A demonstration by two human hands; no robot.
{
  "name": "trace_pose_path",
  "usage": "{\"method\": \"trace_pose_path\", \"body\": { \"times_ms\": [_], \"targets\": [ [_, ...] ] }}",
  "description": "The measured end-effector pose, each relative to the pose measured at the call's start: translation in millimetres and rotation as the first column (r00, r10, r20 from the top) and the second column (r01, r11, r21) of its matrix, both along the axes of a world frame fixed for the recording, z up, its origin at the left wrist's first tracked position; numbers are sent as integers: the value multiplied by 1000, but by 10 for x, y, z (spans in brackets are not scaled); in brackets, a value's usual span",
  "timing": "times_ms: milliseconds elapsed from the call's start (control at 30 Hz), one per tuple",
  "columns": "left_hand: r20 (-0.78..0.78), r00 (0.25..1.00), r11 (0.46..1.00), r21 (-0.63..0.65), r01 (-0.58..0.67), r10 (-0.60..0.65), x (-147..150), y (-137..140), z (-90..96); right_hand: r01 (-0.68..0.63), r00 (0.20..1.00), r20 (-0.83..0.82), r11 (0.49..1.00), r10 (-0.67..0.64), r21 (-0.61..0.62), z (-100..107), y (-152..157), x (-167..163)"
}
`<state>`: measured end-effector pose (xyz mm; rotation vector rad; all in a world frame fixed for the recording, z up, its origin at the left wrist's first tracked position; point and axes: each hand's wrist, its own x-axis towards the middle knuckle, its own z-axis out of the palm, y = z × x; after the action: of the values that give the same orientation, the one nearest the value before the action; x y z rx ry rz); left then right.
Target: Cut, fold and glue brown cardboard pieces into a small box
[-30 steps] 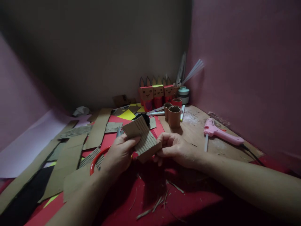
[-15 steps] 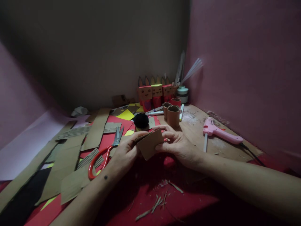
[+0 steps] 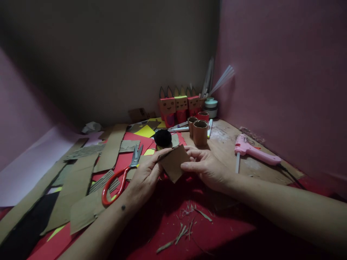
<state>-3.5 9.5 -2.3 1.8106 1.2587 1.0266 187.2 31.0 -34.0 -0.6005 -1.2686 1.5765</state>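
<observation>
My left hand (image 3: 145, 177) and my right hand (image 3: 207, 168) both grip a small brown piece of corrugated cardboard (image 3: 175, 163) above the red sheet (image 3: 217, 231). Its smooth side faces me and it looks folded over. The left thumb pinches its upper left edge; the right fingers hold its right side. Red-handled scissors (image 3: 119, 178) lie just left of my left hand. A black pompom (image 3: 162, 138) sits right behind the cardboard piece.
Long cardboard strips (image 3: 78, 180) cover the left. Cardboard tubes (image 3: 200, 133) and decorated box figures (image 3: 180, 106) stand at the back by a jar (image 3: 211, 107). A pink glue gun (image 3: 253, 153) lies on the wooden board at right. Cardboard shreds (image 3: 184, 227) litter the near red sheet.
The cardboard piece was held open with its ribbed side up; both hands have folded it and turned it so the smooth face shows. The scissors and pompom came into view.
</observation>
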Motion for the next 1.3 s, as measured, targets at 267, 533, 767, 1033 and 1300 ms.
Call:
{"method": "trace_pose_path", "body": {
  "times_ms": [267,533,767,1033,1300],
  "targets": [
    [-39,998,999,23,40,-39,3,-15,-10,-57,993,-111,995,47,-88,36,8,-13],
    [-225,974,961,272,53,10,-57,15,-55,-113,980,-184,975,77,-192,30,10,-19],
    [-300,950,834,544,98,84,-116,11,-118,-152,976,-188,959,107,-241,48,6,-20],
    [-256,961,813,578,70,100,-80,-39,-119,-131,983,-164,944,84,-303,50,28,-29],
    [-307,945,705,695,142,112,-113,-9,-165,-175,979,-160,930,129,-323,45,35,-16]
  ]
}}
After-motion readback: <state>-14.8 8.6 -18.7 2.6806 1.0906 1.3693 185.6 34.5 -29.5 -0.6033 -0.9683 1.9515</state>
